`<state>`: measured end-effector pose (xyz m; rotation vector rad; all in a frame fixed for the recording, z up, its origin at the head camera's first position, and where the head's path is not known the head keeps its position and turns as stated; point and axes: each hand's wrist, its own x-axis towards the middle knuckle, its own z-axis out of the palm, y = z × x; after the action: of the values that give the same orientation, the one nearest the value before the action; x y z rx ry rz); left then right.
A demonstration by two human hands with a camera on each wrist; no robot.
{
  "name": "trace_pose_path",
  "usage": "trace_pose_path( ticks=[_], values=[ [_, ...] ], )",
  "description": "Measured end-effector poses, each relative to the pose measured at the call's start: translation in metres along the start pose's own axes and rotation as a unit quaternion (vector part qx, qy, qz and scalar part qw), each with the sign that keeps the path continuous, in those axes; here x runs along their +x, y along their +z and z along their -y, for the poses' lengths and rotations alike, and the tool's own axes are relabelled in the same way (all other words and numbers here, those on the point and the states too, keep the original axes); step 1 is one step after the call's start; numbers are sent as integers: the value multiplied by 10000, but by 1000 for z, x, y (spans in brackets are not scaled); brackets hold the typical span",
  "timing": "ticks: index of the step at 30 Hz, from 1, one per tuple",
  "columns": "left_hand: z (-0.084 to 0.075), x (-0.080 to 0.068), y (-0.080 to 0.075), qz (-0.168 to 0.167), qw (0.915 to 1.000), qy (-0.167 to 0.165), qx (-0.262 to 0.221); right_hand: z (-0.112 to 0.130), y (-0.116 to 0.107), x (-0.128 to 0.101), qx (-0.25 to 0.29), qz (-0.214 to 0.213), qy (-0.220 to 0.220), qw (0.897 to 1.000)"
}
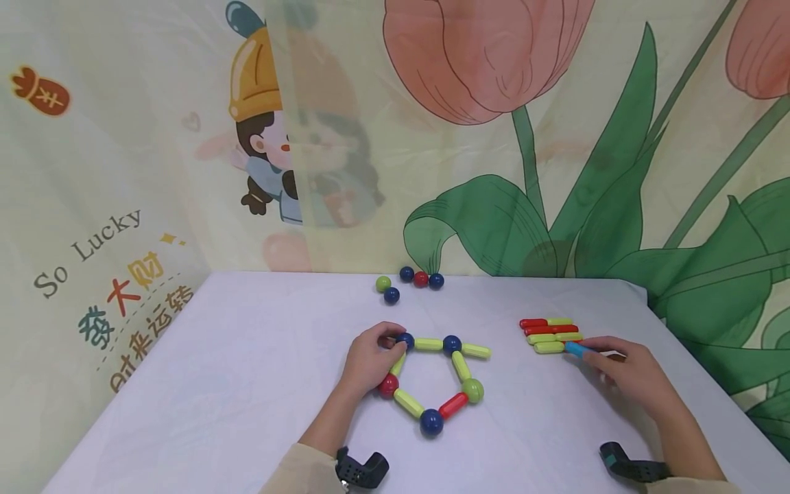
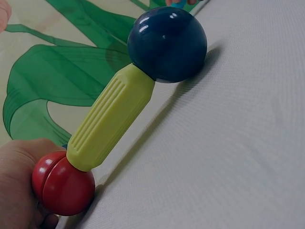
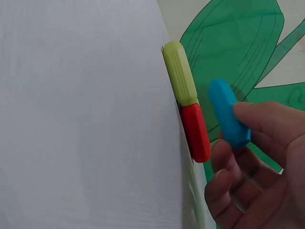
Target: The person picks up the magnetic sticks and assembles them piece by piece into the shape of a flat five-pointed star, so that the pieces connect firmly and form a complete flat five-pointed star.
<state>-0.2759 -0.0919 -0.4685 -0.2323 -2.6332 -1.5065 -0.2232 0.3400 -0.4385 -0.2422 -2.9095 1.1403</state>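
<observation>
White cloth covers the tabletop [image 1: 216, 384], where, in the head view, a five-sided ring of balls and sticks lies around the middle, well apart from the back edge. The left hand [image 1: 373, 360] pinches the dark blue ball [image 1: 405, 340] at the ring's back left corner, its fingers clamped on it. A second dark blue ball [image 1: 452, 344] joins the back side to the right side and bears a yellow-green stick [image 1: 476, 351] pointing toward the right edge. A green ball [image 1: 472, 390], a blue ball [image 1: 431, 422] and a red ball [image 1: 388, 386] form the other corners. Toward the back right corner, the right hand [image 1: 626, 370] has its fingers clamped on a bright blue stick [image 1: 577, 350], beside a row of red and yellow-green sticks [image 1: 549, 337]. Five loose balls [image 1: 391, 296] sit at and near the back edge.

In the left wrist view, a yellow-green stick links the red ball to the blue one; the left hand is just beside the red ball, its grip mostly hidden.

In the right wrist view, thumb and fingers pinch the bright blue stick, tilted, near a yellow-green and a red stick lying end to end.
</observation>
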Motion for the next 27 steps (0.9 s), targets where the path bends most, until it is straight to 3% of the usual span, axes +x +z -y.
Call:
trace_pose_path(
  ticks=[5,18,27],
  values=[
    [0,0,0,23,10000,-20,-10,5,0,-1,226,-32,76,9997],
    [0,-1,-2,16,10000,-42,-8,23,6,-1,628,107,-208,9978],
    [-1,-1,-1,31,10000,-63,-5,37,19,2,729,302,-251,9966]
  ],
)
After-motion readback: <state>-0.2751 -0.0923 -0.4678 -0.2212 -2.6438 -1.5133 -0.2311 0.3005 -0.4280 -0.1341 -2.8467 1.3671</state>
